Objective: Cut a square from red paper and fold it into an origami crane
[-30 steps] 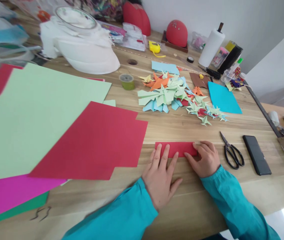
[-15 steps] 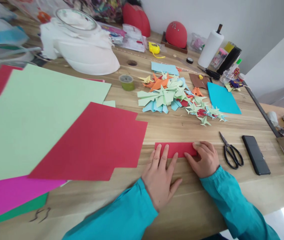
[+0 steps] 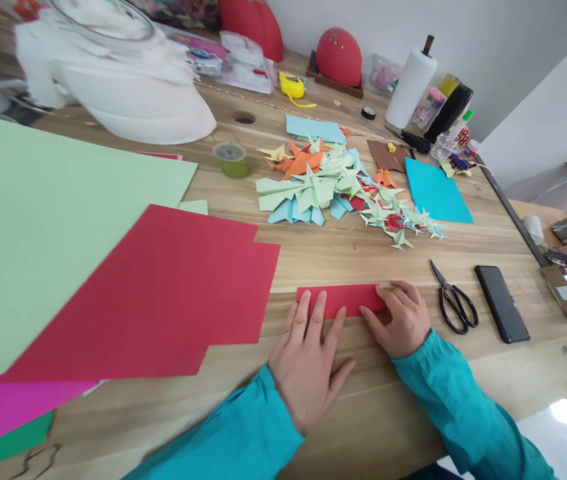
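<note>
A small folded red paper strip (image 3: pixel 339 298) lies flat on the wooden table (image 3: pixel 363 260) in front of me. My left hand (image 3: pixel 308 360) rests flat with its fingers spread, the fingertips on the strip's near left edge. My right hand (image 3: pixel 400 320) presses on the strip's right end with its fingers curled and thumb against the paper. Both sleeves are teal.
Large sheets lie at the left: red (image 3: pixel 153 293), pale green (image 3: pixel 48 220), magenta (image 3: pixel 8 407). A pile of folded paper shapes (image 3: pixel 333 190) and a blue sheet (image 3: pixel 436 192) sit beyond. Black scissors (image 3: pixel 453 303) and a phone (image 3: pixel 502 303) lie to the right. Clutter lines the back.
The view has shifted, so everything sits a little further left in the picture. Both hands stay on the red strip in the same pose.
</note>
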The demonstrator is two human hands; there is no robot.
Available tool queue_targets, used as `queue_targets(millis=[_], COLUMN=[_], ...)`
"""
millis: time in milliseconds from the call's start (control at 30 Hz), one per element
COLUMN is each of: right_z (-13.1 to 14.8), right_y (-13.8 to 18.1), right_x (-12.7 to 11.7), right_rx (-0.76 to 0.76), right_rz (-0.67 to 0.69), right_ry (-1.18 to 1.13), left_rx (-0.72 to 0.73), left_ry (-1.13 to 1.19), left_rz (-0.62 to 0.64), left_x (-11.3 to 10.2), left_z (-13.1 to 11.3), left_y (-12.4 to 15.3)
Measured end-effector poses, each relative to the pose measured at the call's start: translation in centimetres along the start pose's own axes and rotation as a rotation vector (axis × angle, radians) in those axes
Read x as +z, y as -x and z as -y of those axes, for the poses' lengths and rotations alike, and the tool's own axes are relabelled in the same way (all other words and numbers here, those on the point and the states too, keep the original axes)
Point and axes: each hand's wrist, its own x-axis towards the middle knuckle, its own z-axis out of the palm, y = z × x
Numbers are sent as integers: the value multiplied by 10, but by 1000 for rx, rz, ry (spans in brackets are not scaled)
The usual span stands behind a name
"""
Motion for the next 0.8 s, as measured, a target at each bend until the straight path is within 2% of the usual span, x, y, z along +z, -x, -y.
queue_targets(millis=[333, 567, 800], right_z=[2, 6, 26], right_y=[1, 3, 10], right_x=[-1, -9, -16], right_rx=[-11, -78, -118], right_rz=[11, 7, -109], right_ry=[40, 171, 187], left_rx=[-10, -3, -15], left_ry=[12, 19, 29], left_rz=[6, -9, -27], left_x=[-1, -1, -2], left_z=[-1, -1, -1], left_y=[0, -1, -2])
